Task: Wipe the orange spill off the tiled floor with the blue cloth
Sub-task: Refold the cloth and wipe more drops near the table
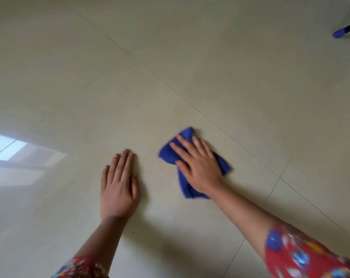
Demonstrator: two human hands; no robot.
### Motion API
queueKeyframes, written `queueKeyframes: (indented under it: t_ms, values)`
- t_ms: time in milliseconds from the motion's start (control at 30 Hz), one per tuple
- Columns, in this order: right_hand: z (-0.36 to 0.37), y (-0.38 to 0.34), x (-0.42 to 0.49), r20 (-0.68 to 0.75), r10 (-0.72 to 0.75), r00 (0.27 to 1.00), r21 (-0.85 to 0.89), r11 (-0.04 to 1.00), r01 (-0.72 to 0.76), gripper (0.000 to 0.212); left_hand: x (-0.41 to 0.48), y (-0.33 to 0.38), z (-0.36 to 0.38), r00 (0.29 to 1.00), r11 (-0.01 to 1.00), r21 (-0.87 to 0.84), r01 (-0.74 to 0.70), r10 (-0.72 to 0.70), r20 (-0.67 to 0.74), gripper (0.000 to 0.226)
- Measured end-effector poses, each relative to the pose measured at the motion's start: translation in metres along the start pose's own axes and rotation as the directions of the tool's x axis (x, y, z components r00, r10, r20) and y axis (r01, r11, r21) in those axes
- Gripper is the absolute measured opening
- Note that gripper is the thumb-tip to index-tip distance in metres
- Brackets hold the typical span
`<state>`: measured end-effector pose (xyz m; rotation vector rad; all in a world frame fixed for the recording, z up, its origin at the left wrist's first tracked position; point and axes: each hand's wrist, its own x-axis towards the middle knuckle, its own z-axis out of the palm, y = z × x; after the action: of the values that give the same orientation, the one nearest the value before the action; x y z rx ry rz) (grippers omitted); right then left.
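Observation:
The blue cloth (pixel 185 185) lies crumpled on the pale tiled floor (pixel 210 67), right of centre. My right hand (pixel 196 163) presses flat on top of it with fingers spread, covering its middle. My left hand (pixel 118 185) rests palm down on the bare tile to the left of the cloth, fingers together, holding nothing. No orange spill shows on the floor around the cloth; anything beneath the cloth is hidden. The frame is slightly blurred.
A blue-tipped dark stick (pixel 345 30) pokes in at the top right corner. A bright window reflection (pixel 15 157) lies on the floor at the left. Dark grout lines (pixel 170 85) cross the tiles diagonally. Red patterned sleeves show at the bottom.

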<state>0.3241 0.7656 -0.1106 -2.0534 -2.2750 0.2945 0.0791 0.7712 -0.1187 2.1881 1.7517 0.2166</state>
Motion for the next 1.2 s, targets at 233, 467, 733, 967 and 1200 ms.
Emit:
queueKeyframes:
  t_ms: [233, 467, 733, 967, 1200]
  values:
    - [-0.017, 0.048, 0.106, -0.121, 0.487, 0.865, 0.058, 0.873, -0.484, 0.055, 0.001, -0.002, 0.002, 1.0, 1.0, -0.006, 0.022, -0.022, -0.019, 0.064]
    - [0.014, -0.074, 0.024, -0.021, -0.093, 0.995, 0.026, 0.995, 0.094, 0.047, 0.002, -0.008, 0.0, 0.997, 0.996, -0.078, 0.05, -0.054, -0.049, 0.062]
    - [0.004, -0.02, 0.072, -0.141, 0.39, 0.91, 0.062, 0.921, -0.385, 0.054, 0.007, -0.007, -0.002, 1.0, 1.0, -0.021, 0.009, -0.009, -0.015, 0.062]
    - [0.02, -0.056, -0.07, -0.049, -0.007, 0.999, 0.027, 1.0, 0.008, 0.046, 0.003, -0.006, -0.008, 0.995, 0.994, -0.06, -0.094, 0.095, 0.018, 0.069]
    - [0.007, 0.009, 0.012, -0.172, 0.467, 0.868, 0.071, 0.884, -0.462, 0.049, 0.003, -0.004, -0.008, 0.992, 0.992, -0.042, -0.119, 0.121, 0.045, 0.066]
